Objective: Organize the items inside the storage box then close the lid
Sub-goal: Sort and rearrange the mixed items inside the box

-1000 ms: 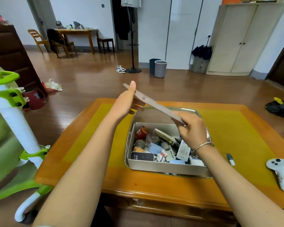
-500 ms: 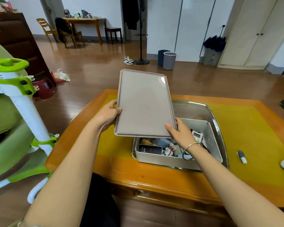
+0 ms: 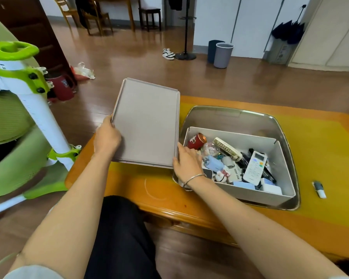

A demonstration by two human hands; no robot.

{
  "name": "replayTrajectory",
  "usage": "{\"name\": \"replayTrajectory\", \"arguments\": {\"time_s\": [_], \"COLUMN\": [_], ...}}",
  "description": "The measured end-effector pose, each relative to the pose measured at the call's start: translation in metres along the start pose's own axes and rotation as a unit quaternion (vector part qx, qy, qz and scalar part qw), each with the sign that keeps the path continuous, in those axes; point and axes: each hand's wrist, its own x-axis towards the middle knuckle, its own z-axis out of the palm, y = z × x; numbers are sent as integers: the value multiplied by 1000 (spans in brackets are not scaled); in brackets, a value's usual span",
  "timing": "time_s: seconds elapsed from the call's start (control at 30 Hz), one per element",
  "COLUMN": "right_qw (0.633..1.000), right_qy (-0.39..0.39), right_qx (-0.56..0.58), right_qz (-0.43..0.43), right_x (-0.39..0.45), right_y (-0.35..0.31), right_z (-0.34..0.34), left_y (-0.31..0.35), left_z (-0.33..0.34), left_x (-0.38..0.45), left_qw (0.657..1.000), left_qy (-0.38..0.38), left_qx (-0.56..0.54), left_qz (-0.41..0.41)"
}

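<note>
Grey-beige plastic, matte: lid (image 3: 147,125), flat rectangle with a shallow raised rim and notched far corners; I am holding it over the left end of the table (image 3: 320,141).
Left hand (image 3: 107,137): I am gripping the lid's left long edge, thumb on top.
Right hand (image 3: 186,162): I am pinching the near right corner, fingers curling under the edge.
Storage box (image 3: 284,158): pale, straight-walled, open-topped, lying just right of the lid, inside a shiny metal tray (image 3: 230,115).
Axis: lid's long side is running near to far; the box looks to run left to right, so I am judging a turn is needed before closing.
Nearer hand: right.
Contents: white remote (image 3: 255,168), red can (image 3: 196,140), small clutter, still jumbled.
Table surface: glossy orange wood, yellow centre.
</note>
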Motion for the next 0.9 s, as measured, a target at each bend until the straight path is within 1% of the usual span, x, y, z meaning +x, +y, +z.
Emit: {"name": "replayTrajectory", "arguments": {"time_s": [0.17,0.3,0.43,0.47,0.53,0.63,0.73,0.8,0.9], "right_qw": [995,988,984,984,988,992,991,992,992], "right_qy": [-19,-49,-33,-22,-4,-24,-45,-55,-61], "right_qx": [-78,-112,-124,-128,-127,-117,-122,-113,-109], "right_qz": [-51,-89,-127,-124,-89,-30,-18,-11,1], "right_x": [10,11,7,4,-3,-8,-7,-7,-7], "right_y": [-4,1,9,13,20,28,29,29,28], "right_z": [25,37,37,37,34,29,26,25,25], "left_y": [-30,-45,-59,-62,-69,-76,-80,-83,-82], "left_z": [6,17,32,35,42,52,59,62,68], "left_x": [15,17,14,13,11,8,9,10,8], "left_qw": [999,998,996,994,992,990,989,988,976], "left_qy": [-1,-36,-75,-85,-105,-126,-124,-120,-128], "left_qx": [29,42,49,52,57,58,69,98,175], "left_qz": [-19,-22,-31,-33,-37,-39,-32,-20,-28]}}
